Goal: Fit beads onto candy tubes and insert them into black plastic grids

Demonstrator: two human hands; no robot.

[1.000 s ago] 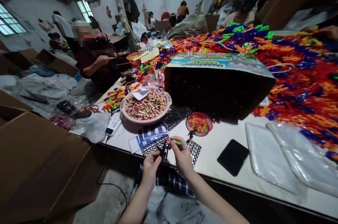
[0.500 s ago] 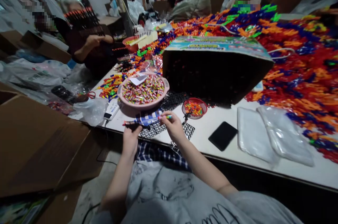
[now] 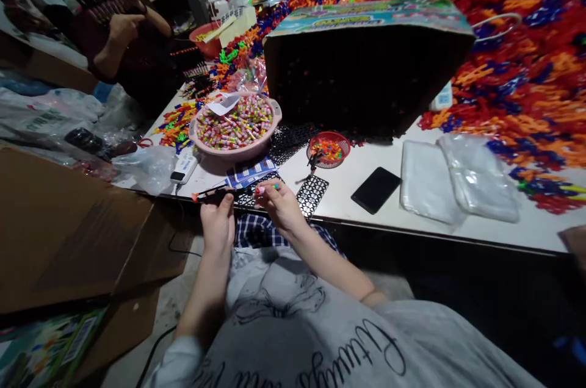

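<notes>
Near the table's front edge, my left hand (image 3: 218,223) is closed on a slim black plastic toy part (image 3: 213,194) with an orange tip pointing left. My right hand (image 3: 284,208) pinches a small pink-and-multicoloured cylinder (image 3: 260,190) just right of that part; the two pieces look slightly apart. Behind the hands lie blue-and-white printed cards (image 3: 251,171) and black perforated sheets (image 3: 312,194). A pink bowl (image 3: 235,153) full of similar small cylinders stands beyond. To its right is a red basket (image 3: 347,155) of tiny coloured bits, with a small black piece (image 3: 314,160) beside it.
A dark open box (image 3: 366,77) stands behind the basket, before a heap of coloured plastic parts (image 3: 526,64). A black phone (image 3: 376,190) and clear plastic bags (image 3: 433,183) lie at right. A cardboard carton (image 3: 68,223) is at left. A co-worker's hand (image 3: 123,28) shows at upper left.
My view has tilted down, so the table things sit higher. My right hand has come nearer the left hand with the cylinder. The co-worker's hand has risen to the black rack.
</notes>
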